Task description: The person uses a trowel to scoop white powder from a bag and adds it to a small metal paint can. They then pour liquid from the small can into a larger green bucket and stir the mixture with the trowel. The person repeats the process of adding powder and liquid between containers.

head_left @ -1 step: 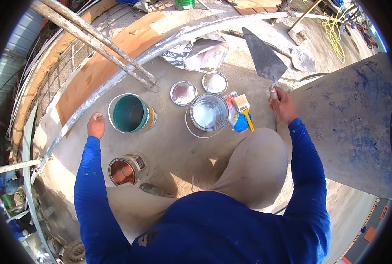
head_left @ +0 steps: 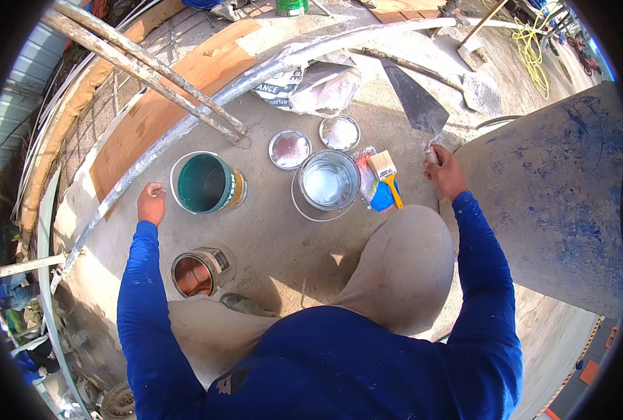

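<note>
My right hand [head_left: 447, 175] grips the handle of a trowel [head_left: 416, 98]. Its dark pointed blade reaches away from me, above the floor. Near the left side of a green bucket [head_left: 206, 183], my left hand [head_left: 151, 205] is raised with its fingers curled in; whether anything is in them I cannot make out. Between my hands stands an open metal can [head_left: 330, 180] with pale liquid and a wire handle. Just right of it, a paintbrush [head_left: 384, 175] with a yellow handle lies on a red and blue plastic packet [head_left: 367, 168].
Two round lids [head_left: 290, 148] lie beyond the metal can, near a crumpled printed bag [head_left: 318, 85]. A can with a reddish-brown inside [head_left: 194, 274] sits by my left leg. Metal poles [head_left: 150, 75] cross at left; a large blue-stained cylinder [head_left: 549, 203] stands at right. A shovel [head_left: 481, 94] lies behind.
My right hand and the trowel have shifted slightly left and toward me. My left hand has dropped a little and turned slightly. The cans and brush stay in place.
</note>
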